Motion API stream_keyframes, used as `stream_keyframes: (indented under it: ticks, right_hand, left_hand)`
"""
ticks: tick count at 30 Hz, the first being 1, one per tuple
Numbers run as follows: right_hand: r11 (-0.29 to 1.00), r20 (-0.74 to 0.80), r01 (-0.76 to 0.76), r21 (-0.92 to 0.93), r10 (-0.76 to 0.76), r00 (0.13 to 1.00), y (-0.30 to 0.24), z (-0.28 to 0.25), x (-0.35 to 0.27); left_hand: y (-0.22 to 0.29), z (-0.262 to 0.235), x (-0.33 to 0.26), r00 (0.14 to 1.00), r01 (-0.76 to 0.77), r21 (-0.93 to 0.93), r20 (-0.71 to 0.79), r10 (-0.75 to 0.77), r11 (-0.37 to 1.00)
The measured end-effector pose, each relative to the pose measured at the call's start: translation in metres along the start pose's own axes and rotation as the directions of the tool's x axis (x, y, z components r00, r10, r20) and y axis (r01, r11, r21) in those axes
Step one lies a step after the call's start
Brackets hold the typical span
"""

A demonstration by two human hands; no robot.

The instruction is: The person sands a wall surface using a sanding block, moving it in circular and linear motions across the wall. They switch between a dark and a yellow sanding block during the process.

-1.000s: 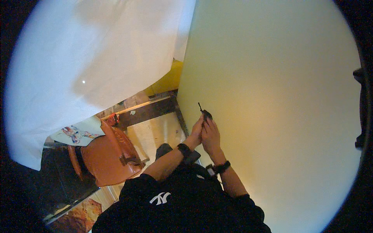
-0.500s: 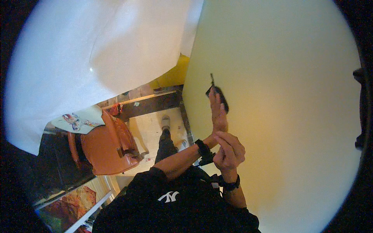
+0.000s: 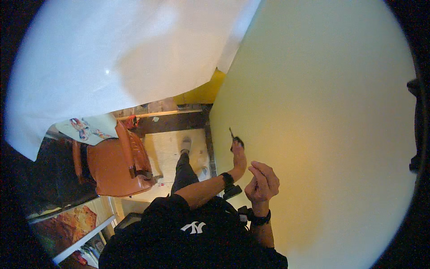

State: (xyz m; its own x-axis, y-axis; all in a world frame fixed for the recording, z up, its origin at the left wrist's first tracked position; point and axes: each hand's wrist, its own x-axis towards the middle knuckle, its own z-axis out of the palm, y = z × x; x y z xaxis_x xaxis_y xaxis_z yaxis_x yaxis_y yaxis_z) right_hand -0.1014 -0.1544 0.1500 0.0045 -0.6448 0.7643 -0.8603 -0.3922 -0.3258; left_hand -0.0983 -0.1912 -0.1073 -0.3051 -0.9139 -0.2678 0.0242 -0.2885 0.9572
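Small dark object [image 3: 240, 141] at the fingers of the left hand [image 3: 239, 157], in front of the pale wall [image 3: 336, 134]

At the far left, a white sheet [image 3: 148, 49] hangs over the upper part, and under its edge there is a cushion [image 3: 85, 130] on an orange-brown chair [image 3: 116, 166]. Next comes 1 foot [image 3: 186, 144], standing on the light floor [image 3: 168, 148].

Near the middle, the left hand reaches forward, and the dark object with its thin stem lies at the ends of its fingers. These fingers are near together, but I cannot tell how firmly they press, nor whether the object touches the wall. Just to the right, the right hand [image 3: 263, 181] is raised with fingers bent toward the thumb; I cannot tell if something is pinched there.

In my judgement, the object is best supported by several fingers, with the left wrist steady and the stem free. The right hand should remain close, but out of the way of the left forearm.

Compared with 0.5 seconds ago, the left hand and the object are lower in the view, and less of the object shows. The 2 hands, which overlapped then, are now apart, while the right hand has almost the same bent shape.
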Motion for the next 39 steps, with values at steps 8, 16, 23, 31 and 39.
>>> stream_keyframes:
  ticks: [8,16,23,31,39]
  right_hand:
    - [0.998,0.063,0.021,-0.064,-0.017,0.998,0.004,0.001,-0.003]
    - [0.994,0.099,0.000,-0.108,0.011,0.995,0.002,0.004,-0.005]
    - [0.997,0.037,-0.050,-0.062,0.052,0.998,0.001,0.009,0.000]
    - [0.989,0.065,-0.137,-0.063,0.141,0.988,0.002,0.018,-0.007]
    - [0.980,0.051,-0.181,-0.079,0.186,0.981,0.004,0.020,-0.015]
  left_hand:
    - [-0.041,-0.014,0.007,0.957,0.290,-0.091,0.031,-0.288,0.953]
    - [0.097,-0.061,0.169,0.982,-0.160,-0.046,-0.106,0.155,0.986]
    - [0.058,-0.050,0.126,0.996,-0.053,-0.024,-0.072,0.051,0.998]
    - [-0.042,-0.042,0.049,0.932,0.363,-0.072,0.026,-0.362,0.929]
    - [0.010,-0.057,0.153,0.985,0.157,-0.039,-0.063,-0.160,0.987]
